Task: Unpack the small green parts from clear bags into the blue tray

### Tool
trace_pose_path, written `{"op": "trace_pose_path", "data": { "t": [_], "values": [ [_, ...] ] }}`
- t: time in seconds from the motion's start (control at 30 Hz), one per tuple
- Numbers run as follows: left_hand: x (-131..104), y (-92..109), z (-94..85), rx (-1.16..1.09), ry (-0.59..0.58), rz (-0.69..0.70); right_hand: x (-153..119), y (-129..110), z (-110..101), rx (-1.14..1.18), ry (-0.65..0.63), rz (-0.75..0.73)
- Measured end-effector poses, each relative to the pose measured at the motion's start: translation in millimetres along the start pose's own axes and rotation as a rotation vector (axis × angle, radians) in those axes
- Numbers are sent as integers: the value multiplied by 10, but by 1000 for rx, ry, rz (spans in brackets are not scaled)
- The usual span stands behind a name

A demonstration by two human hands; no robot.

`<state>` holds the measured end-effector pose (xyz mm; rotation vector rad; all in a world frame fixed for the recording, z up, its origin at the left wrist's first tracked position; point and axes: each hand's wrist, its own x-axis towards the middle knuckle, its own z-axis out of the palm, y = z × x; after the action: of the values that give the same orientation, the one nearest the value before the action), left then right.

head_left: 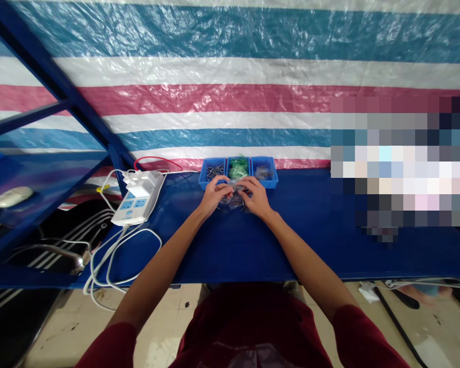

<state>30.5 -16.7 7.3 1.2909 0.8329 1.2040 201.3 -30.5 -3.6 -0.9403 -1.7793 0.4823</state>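
Head view: the left hand (214, 196) and the right hand (256, 197) both pinch a clear bag (235, 201), fingertips close together. The bag lies between them, neither hand nearer, just in front of the blue boxes (250, 167); I can't tell its long way.

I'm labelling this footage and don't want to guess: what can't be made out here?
All in the head view:
Contents of the plastic bag: too small, partly covered by the left hand and right hand.
Contents of the right blue bin: too blurred.
Far right of the table: masked by pixelation.
Striped black thing: cut off by the left edge.
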Motion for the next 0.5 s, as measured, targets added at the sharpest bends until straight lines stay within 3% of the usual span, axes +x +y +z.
{"op": "trace_pose_path", "data": {
  "t": [0.2,0.37,0.5],
  "values": [
    [-8,5,5,63,-14,0,6,78,37,-92,57,-8],
    [19,-56,-34,357,32,179,48,102,13,-2,93,150],
    [34,-108,-65,370,-27,117,59,134,15,167,28,277]
  ]
}}
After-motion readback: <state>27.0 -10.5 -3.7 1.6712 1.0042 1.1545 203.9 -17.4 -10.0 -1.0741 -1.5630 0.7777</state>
